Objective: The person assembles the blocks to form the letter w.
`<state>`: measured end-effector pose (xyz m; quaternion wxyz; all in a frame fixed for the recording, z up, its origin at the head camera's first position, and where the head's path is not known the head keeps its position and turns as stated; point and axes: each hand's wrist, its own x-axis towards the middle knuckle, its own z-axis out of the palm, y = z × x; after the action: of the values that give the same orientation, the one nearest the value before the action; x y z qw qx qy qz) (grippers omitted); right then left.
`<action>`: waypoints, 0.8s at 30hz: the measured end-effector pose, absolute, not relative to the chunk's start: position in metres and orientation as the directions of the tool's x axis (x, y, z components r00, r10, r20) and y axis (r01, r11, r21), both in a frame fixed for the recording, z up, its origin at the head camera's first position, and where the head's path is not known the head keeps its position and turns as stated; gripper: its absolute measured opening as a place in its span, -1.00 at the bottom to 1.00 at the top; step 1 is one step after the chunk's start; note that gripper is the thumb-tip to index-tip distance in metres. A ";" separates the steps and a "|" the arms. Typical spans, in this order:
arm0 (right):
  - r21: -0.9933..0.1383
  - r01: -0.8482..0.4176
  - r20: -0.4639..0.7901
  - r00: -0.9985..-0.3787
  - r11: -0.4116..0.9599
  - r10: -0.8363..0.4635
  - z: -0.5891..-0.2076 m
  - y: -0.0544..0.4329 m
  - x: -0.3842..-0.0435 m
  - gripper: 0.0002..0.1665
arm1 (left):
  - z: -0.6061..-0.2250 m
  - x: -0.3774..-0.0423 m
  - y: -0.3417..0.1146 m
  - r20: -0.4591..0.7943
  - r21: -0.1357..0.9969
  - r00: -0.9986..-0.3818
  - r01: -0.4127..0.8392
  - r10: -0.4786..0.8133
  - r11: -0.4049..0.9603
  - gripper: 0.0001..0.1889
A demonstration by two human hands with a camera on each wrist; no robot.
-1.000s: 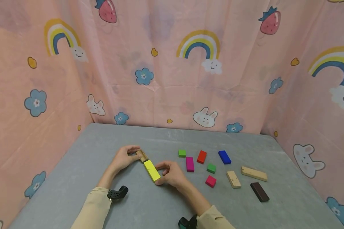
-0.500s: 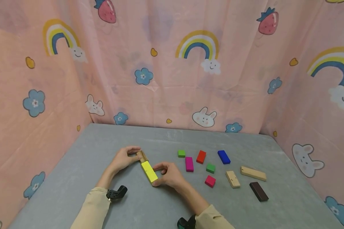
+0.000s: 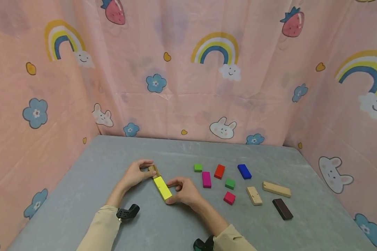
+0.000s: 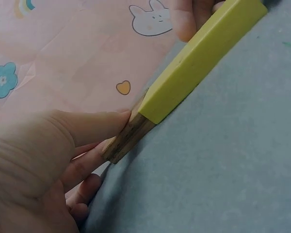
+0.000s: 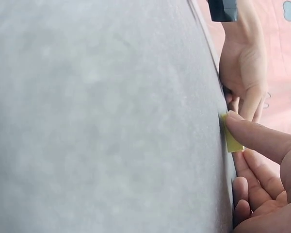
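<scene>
Yellow rectangular block (image 3: 162, 188) on the grey counter (image 3: 163, 226) is pinched by the right hand (image 3: 186, 190); touching its eleven o'clock end, one brown wooden oblong block (image 4: 131, 131) sits in the pinching grip of the left hand (image 3: 137, 173).

I wear plain cream-beige long sleeves, the left sleeve (image 3: 98, 230) reaching near my wrist, the right sleeve (image 3: 234, 240) creased at its cuff. A black, angular left wrist camera (image 3: 128, 212) shows small dots on its casing; my black right wrist camera (image 3: 203, 244) shows a teal patch.
</scene>
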<state>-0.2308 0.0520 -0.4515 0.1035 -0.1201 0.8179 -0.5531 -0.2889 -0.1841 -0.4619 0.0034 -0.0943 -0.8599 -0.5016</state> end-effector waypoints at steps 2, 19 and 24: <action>-0.932 -0.087 -0.029 -0.949 0.352 -0.313 -0.452 0.052 -0.231 -0.43 | -0.461 -0.289 -0.184 0.105 0.864 -0.981 0.170 0.160 0.475 -0.47; -0.937 -0.085 -0.027 -0.949 0.339 -0.313 -0.453 0.052 -0.232 -0.44 | -0.458 -0.287 -0.185 0.102 0.867 -0.979 0.173 0.174 0.467 -0.47; -0.937 -0.090 -0.024 -0.948 0.337 -0.318 -0.454 0.052 -0.232 -0.45 | -0.458 -0.287 -0.185 0.101 0.870 -0.979 0.173 0.178 0.462 -0.47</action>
<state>-0.2319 0.0515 -0.4537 0.1015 -0.1255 0.8112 -0.5620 -0.2868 -0.1847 -0.4576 -0.0021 -0.1027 -0.8551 -0.5082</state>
